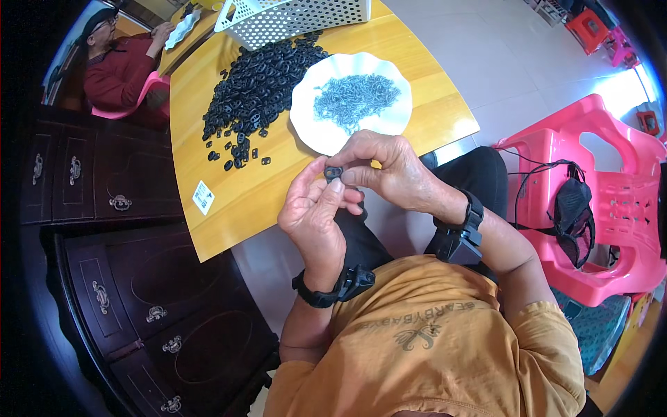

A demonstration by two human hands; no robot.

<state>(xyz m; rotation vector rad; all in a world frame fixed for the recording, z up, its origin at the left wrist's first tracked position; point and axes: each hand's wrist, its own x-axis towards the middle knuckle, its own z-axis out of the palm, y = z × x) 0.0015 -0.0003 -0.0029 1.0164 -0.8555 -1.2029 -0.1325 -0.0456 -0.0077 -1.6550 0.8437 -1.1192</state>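
I have one small black piece [334, 172] in my fingers, just off the near edge of the white scalloped plate [308, 125]. My left hand [314, 219] pinches it narrowly between thumb and forefinger; my right hand [392, 172] closes on the same piece from the other side, thumb and finger bent in. Whether a metal bit is pinched there too, I can't tell.

By my judgement, this single piece is mid-handling, and most of the work is left. To the left of the plate spreads a big heap of loose black pieces [260, 87], with strays at its near end. Inside the plate lies a broad mound of small metal bits [358, 97]. I make out no separate group of finished pieces around the plate. Beyond it stands a white perforated basket [299, 26], whose inside I can't see well enough to count as progress.
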